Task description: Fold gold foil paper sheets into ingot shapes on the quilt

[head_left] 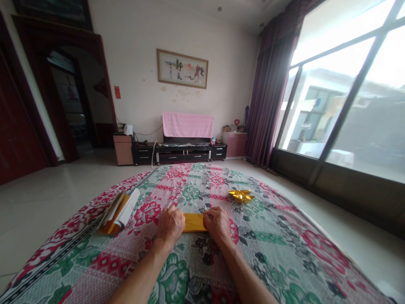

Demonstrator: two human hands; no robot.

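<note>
A folded strip of gold foil paper (194, 223) lies flat on the flowered cloth, between my two hands. My left hand (171, 222) is closed at the strip's left end, its knuckles up. At the right end my right hand (218, 222) is closed in the same way, with the fingers curled onto the paper. The fingertips of both hands are partly hidden. Beyond my right hand sits a shiny folded gold foil piece (241, 196), apart from it. Left of my left hand rests a loose roll of gold and white sheets (117, 213).
The patterned cloth (268, 261) covers a rounded surface. Past its far edge stands a low black cabinet (183, 157) with a pink cloth (188, 125) over something on top. Tall windows (348, 93) and a purple curtain (268, 88) are on the right; a doorway (74, 101) is on the left.
</note>
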